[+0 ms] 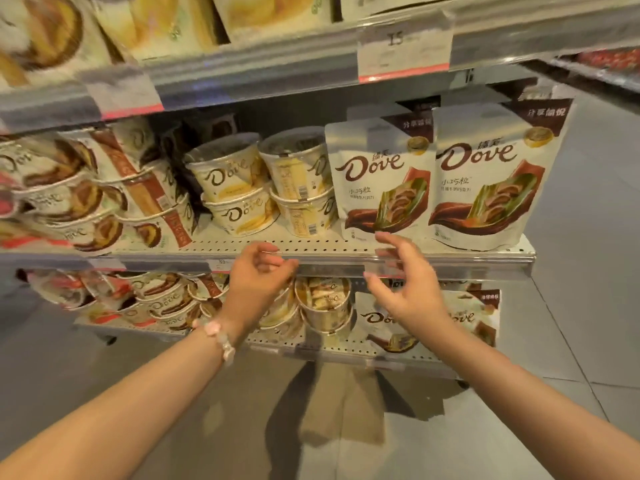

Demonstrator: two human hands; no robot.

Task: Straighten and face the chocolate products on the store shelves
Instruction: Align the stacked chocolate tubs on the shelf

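Both hands, the left hand (pixel 260 271) and right hand (pixel 401 282), are held apart and empty, fingers loosely curled, just below the Dove pouches (pixel 381 178), apparently poised for facing them.

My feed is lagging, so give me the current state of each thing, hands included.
Left hand: loosely curled, empty.
Right hand: open, empty.
Two pouches: upright, logos forward.
Left tub stack: logos forward.
Right tub stack: turned, barcodes forward.
Brown tubs: crooked, leaning.

Your forearms are bare, no sleeves showing; a pale pink beaded bracelet (pixel 221 337) circles your left wrist, left of frame centre.
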